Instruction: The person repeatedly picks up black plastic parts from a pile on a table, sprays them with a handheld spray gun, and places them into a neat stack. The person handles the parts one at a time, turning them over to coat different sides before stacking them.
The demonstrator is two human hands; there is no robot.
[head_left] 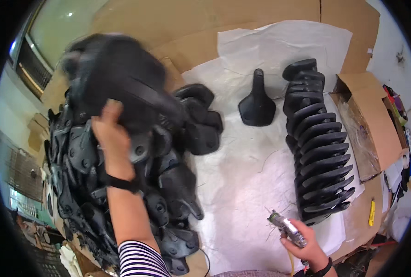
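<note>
At the left, my left hand (109,131) grips a black bicycle saddle (122,76), raised over the heap and smeared by motion. Whether it is one saddle or more I cannot tell. Below lies a large heap of black bicycle saddles (83,150). My right hand (309,249), at the lower right, is wrapped round a silver, cylinder-shaped hand tool (294,233) with a green part near its tip; a yellow hose runs down beside it. One single saddle (257,104) lies on the white sheet (233,194), its narrow nose pointing to the far side.
A long row of saddles (318,143) stands nested on the right. Beyond it sits an open cardboard box (376,124) with clear plastic inside. A yellow cutter knife (371,212) lies at the right. Cardboard panels (182,27) line the back. Thin trimmings are scattered over the sheet.
</note>
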